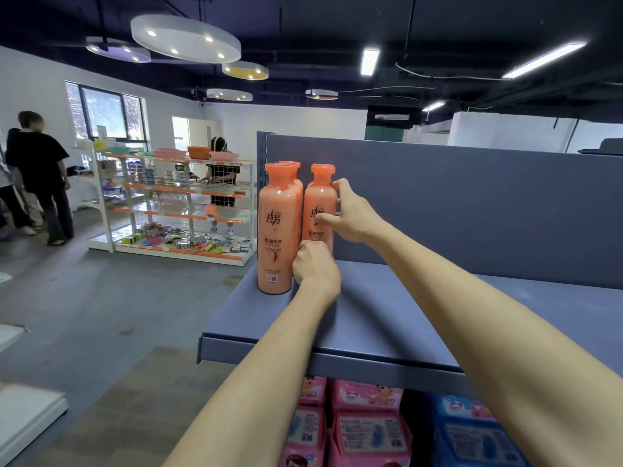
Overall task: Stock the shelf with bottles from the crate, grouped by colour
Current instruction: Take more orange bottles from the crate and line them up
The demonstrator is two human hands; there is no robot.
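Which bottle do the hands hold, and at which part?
Both hold the right orange bottle: the right hand grips its upper body, the left hand its base.

- Front orange bottle [275, 230]: tall, upright, orange cap, dark printed label facing the camera, standing near the left end of the blue shelf [387, 318]
- More orange bottles [294, 170] stand right behind it, mostly hidden, only caps and shoulders showing
- Right orange bottle [319, 200]: same kind, upright, just beside the front one and farther back, close to the shelf's back panel, held by both hands
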